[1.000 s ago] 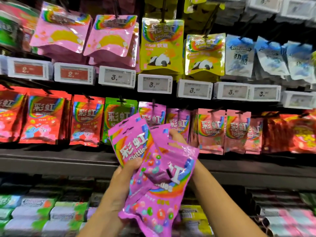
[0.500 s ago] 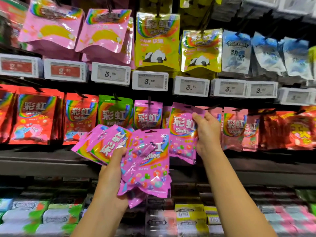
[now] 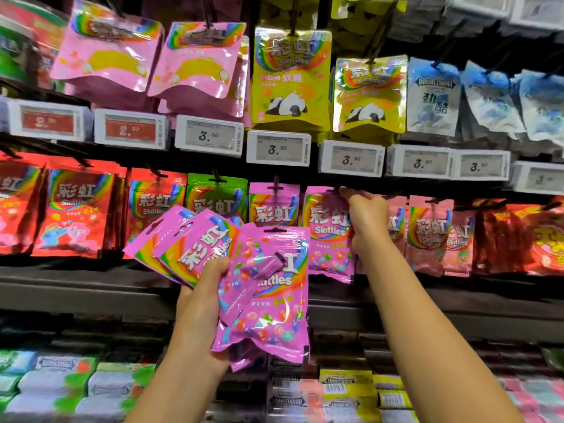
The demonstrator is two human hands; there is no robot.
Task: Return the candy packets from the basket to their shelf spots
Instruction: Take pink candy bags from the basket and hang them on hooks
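Several purple Skittles packets [image 3: 262,288] fan out, gripped in our left hand [image 3: 203,303]; at one o'clock, our right hand [image 3: 367,219] pinches a hanging purple packet [image 3: 328,233].

Head camera faces the candy shelf [image 3: 213,288] close, slightly downward.

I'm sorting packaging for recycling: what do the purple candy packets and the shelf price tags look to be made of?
The purple candy packets in the left hand look like thin glossy plastic film: they crinkle, bend and throw bright glare streaks. A foil lining inside cannot be told. The price tags look like rigid white plastic frames around flat, matte grey display panels, probably electronic labels.
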